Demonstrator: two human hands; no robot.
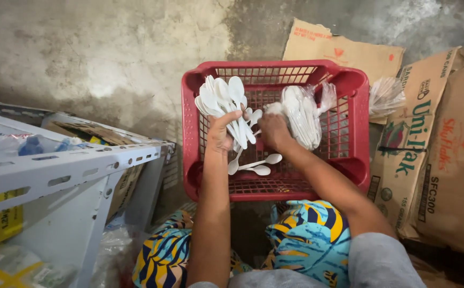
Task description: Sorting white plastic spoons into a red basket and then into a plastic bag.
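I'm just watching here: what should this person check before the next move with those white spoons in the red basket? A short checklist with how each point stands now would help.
1. Left hand has a firm hold on the fan of white spoons: ok, fingers wrap the handles.
2. Right hand is free to pick: cannot tell, its fingers are hidden among the spoons.
3. Loose spoons lie within reach on the basket floor: ok.
4. Bagged spoons stay inside the red basket: ok.
5. Basket sits level on the floor: ok.
6. Spoons in the fan all face one way: cannot tell.
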